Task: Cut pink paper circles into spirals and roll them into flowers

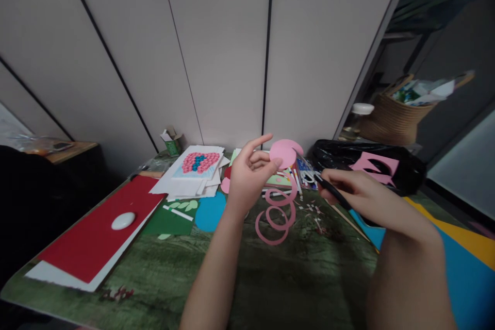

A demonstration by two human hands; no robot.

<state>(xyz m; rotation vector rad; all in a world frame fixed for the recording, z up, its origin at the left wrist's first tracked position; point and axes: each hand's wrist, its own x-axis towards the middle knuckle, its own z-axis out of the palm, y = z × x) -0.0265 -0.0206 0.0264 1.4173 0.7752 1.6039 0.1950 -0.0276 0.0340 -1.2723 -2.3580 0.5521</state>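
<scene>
My left hand (pixel 253 165) pinches a round piece of pink paper (pixel 283 153) between thumb and fingers, its index finger stretched out. From the disc a cut pink paper spiral (pixel 288 211) dangles in loose coils above the table. My right hand (pixel 350 191) grips black-handled scissors (pixel 334 193); their blades reach toward the right edge of the disc and look blurred there. Small paper scraps (pixel 313 209) lie on the table behind and below the scissors.
Red paper (pixel 104 227) with a white oval object (pixel 123 220) lies left on the green table (pixel 162 283). White sheets with a pink-and-blue picture (pixel 201 162), a blue paper circle (pixel 211 211) and a marker (pixel 178 212) sit behind. A black bag (pixel 328 154) and blue paper (pixel 464 268) are right.
</scene>
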